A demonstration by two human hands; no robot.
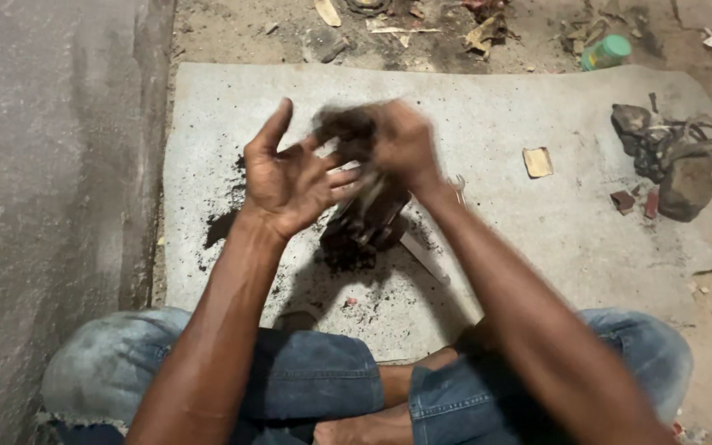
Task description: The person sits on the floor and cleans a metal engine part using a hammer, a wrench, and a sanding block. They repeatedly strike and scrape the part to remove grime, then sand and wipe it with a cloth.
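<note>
Nearest, at 6 o'clock: crossed legs in blue denim shorts (306, 379), both forearms reaching up and away from there.

Above the knees, at centre: left hand (290, 177) spread open, palm up and turned toward the right, fingers fanned, thumb pointing to 12 o'clock, clamped on nothing. Just to its right, at 1 o'clock from it, right hand (401, 144) blurred, fingers curled around a dark greasy lump (348, 128); grip looks closed on it, though blur hides the fingertips. Lump touching or nearly touching the left fingertips, so hands close together, right hand the one on it.

Directly beneath the hands, on the grey mat (537, 239): a black oily metal part (364, 227), long axis running roughly 7 to 1 o'clock, dark crumbs scattered around it.

Farther, at 3 o'clock: a small tan card (538, 161), then a heap of grimy parts and wire (686, 161). Farthest, at 1 o'clock: a green-capped bottle (606, 52) on the littered dirt floor.
</note>
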